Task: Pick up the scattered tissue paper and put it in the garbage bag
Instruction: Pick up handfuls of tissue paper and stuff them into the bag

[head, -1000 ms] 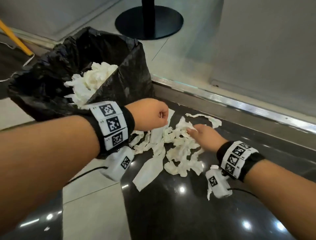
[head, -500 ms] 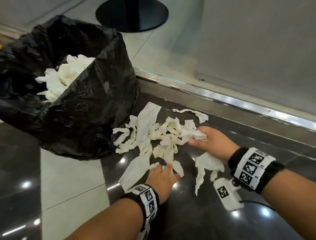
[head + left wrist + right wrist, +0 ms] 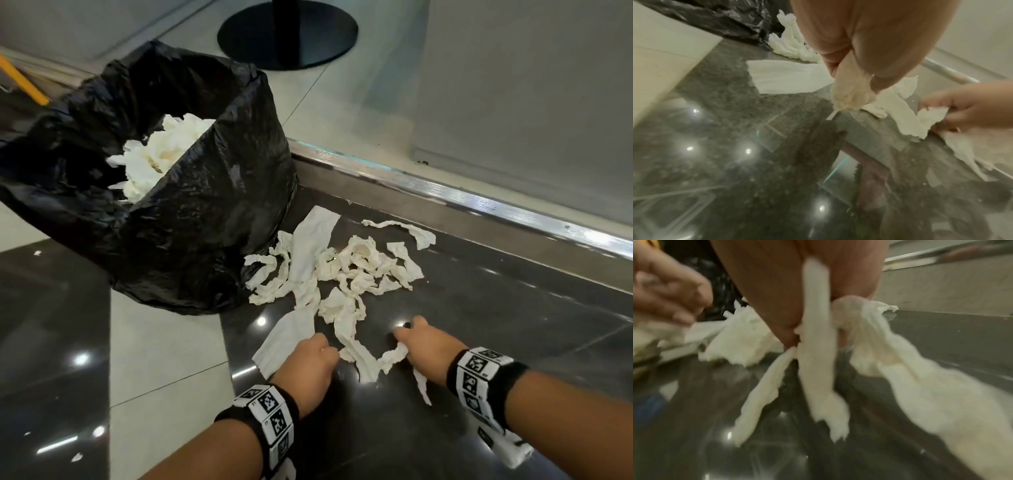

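White torn tissue strips (image 3: 346, 270) lie scattered on the dark polished floor just right of an open black garbage bag (image 3: 191, 219) that holds a heap of tissue (image 3: 161, 154). My left hand (image 3: 313, 356) is low at the near edge of the pile and pinches a crumpled tissue piece (image 3: 851, 91). My right hand (image 3: 416, 344) is beside it, fingers curled round tissue strips (image 3: 816, 331) that hang from its grip and trail on the floor. A flat tissue sheet (image 3: 284, 339) lies just left of my left hand.
A metal threshold strip (image 3: 479, 202) runs diagonally behind the pile, with a pale wall panel beyond. A round black stand base (image 3: 287, 34) sits at the top. A yellow handle (image 3: 20, 80) shows at far left. Light floor tiles (image 3: 164, 359) border the dark slab.
My left hand came down from the bag to the near edge of the pile and took hold of a piece. My right hand pulled back toward me, gripping strips.
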